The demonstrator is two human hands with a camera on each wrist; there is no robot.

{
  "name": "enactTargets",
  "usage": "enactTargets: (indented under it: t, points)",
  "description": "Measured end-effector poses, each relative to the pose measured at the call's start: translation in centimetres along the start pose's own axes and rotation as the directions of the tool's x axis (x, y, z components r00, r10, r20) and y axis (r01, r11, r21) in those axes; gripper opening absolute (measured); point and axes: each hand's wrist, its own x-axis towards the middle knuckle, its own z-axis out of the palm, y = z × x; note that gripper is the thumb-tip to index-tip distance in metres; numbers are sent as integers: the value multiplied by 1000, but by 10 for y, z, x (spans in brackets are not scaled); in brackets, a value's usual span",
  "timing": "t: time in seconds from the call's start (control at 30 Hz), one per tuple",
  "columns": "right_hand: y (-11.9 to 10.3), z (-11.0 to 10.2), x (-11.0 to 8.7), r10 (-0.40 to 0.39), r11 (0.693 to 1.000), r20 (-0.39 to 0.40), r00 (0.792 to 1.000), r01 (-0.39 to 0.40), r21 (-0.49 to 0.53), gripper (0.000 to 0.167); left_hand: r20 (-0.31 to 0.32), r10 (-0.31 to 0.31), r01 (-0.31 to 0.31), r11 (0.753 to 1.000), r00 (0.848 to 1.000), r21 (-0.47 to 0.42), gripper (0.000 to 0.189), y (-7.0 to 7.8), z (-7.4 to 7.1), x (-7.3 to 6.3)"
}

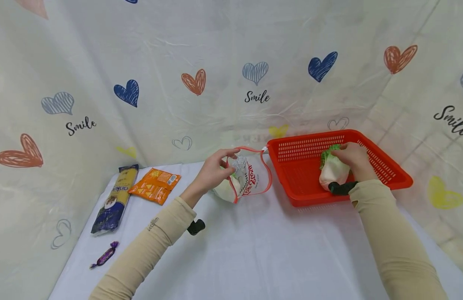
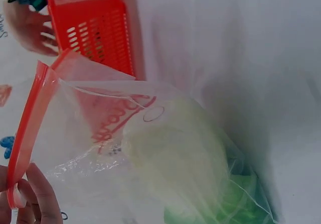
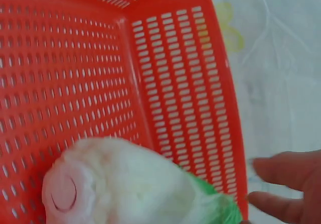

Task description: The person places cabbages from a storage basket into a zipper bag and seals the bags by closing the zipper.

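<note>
My left hand (image 1: pixel 215 170) pinches the red zip edge of a clear zip bag (image 1: pixel 257 179) with red lettering; its fingertips (image 2: pixel 42 191) show on that edge in the left wrist view. Inside the bag lies a pale Chinese cabbage (image 2: pixel 175 153) with green leaves. A second Chinese cabbage (image 1: pixel 333 170) lies in the red basket (image 1: pixel 291 191), its white base toward me. Over its leafy end is my right hand (image 1: pixel 353 157). The right wrist view shows thumb and finger (image 3: pixel 276 204) parted and straight beside the green leaves (image 3: pixel 220 209), close to the basket's rim.
On the left of the white table lie a blue and yellow packet (image 1: pixel 117 200), an orange snack bag (image 1: pixel 155 185) and a purple wrapped candy (image 1: pixel 105 255). A heart-printed sheet (image 1: pixel 224 104) hangs behind and at both sides. Dark bands (image 1: pixel 196 227) sit at the wrists.
</note>
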Motion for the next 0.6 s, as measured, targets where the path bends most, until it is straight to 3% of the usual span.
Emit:
enactTargets:
  t: [0.13,0.47,0.6]
  points:
    - [9,-2,1,10,998,94,995,-5,-57,66,1,2,-2,1000,1000,10,53,1,1,0]
    - [17,3,6,107,989,237,966,-127,72,85,4,-3,3,1000,1000,20,52,4,1,-1]
    - [11,6,7,85,995,259,962,-98,37,81,6,10,-10,999,1000,38,51,3,1,-1]
